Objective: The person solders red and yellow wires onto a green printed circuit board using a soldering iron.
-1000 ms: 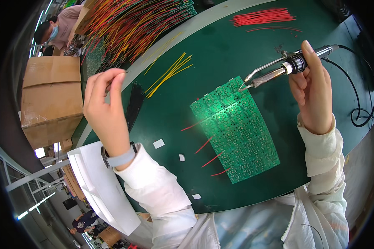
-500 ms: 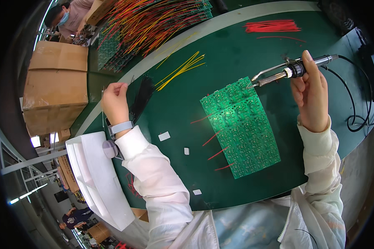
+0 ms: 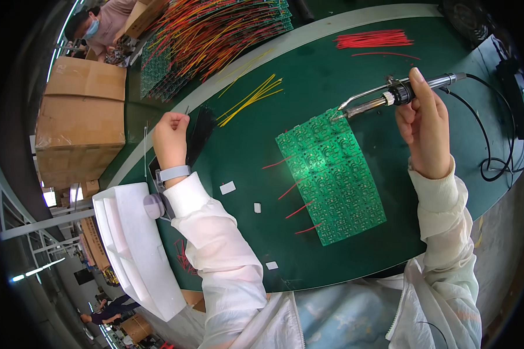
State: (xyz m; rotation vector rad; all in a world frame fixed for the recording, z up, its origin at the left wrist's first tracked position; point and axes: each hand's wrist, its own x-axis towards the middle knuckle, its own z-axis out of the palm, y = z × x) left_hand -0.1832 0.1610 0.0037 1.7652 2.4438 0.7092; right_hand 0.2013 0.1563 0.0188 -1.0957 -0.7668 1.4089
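Observation:
My right hand is wrapped round a soldering iron with a black collar and a thin metal tube fixed along it. Its tip points left, at the far corner of a green circuit board panel lying on the table. Several short red wires stick out from the panel's left edge. At the left, my left hand is pinched closed beside a bundle of black wires. What its fingertips hold, if anything, is too small to make out.
Yellow wires and red wires lie on the green table. Small white pieces lie near my left sleeve. A white foam tray and cardboard boxes stand left. Wired boards are piled beyond; a masked person sits far left.
My left hand has shifted right, closer to the black wires. The panel, my right hand and the iron appear slightly further left, as the whole view has moved a little.

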